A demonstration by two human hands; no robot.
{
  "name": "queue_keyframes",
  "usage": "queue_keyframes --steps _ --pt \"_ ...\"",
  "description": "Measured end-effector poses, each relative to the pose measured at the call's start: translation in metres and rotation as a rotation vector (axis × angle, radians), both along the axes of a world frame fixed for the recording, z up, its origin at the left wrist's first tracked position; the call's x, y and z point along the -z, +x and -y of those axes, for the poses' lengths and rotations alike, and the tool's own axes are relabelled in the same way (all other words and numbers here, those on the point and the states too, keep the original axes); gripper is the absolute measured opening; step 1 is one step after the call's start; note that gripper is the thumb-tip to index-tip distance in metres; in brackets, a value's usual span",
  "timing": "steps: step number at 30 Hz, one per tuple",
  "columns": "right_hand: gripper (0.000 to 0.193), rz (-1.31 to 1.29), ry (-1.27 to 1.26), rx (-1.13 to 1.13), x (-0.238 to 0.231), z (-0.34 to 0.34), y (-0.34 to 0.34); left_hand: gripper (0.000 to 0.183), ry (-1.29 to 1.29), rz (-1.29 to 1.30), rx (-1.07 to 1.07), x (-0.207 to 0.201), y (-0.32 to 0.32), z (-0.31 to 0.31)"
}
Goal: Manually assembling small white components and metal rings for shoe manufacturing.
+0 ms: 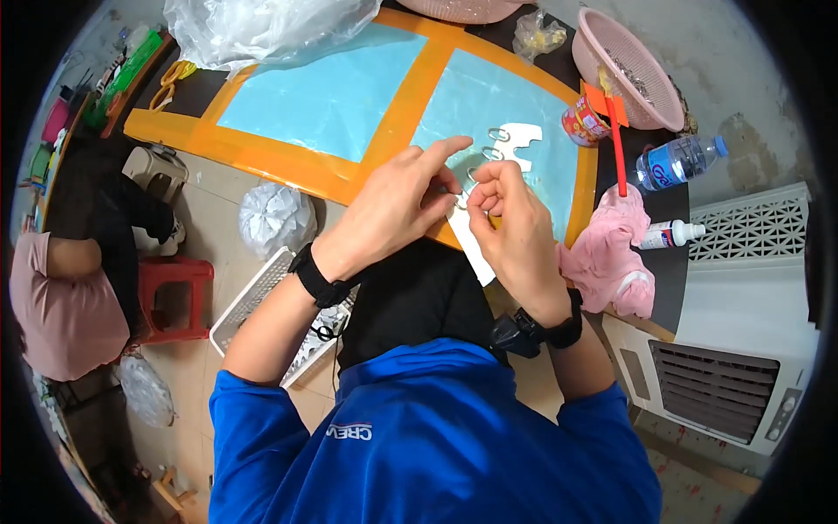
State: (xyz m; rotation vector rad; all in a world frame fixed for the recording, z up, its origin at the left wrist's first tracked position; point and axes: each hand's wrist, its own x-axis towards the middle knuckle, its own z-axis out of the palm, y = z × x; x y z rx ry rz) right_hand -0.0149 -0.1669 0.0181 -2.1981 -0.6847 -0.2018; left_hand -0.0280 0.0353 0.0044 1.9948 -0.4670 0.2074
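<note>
White notched card (521,136) crosses the table covering's (401,96) near edge. We see metal rings (499,140) along its far part, above the covering; its overhanging part shows none, so we judge the work partway. Our right hand (517,229) is nearly pinched, our left hand (394,199) half-curled; we cannot tell if either holds a ring.

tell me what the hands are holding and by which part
The left hand and right hand have fingertips at a small ring on the white card; whether either grips ring or card cannot be told.
</note>
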Motion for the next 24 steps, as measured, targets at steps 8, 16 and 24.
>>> queue_keyframes --steps 8,16,24 --pt "0.037 -0.071 0.048 0.011 0.0 0.004 -0.003 0.063 0.109 0.043 0.079 -0.009 0.012 -0.002" --pt "0.042 -0.056 0.073 -0.003 0.0 0.006 0.0 0.064 0.227 0.061 0.071 -0.015 0.023 0.002" --pt "0.047 -0.094 0.058 -0.054 -0.006 0.007 0.0 0.068 0.101 0.006 0.075 -0.017 0.011 -0.005"
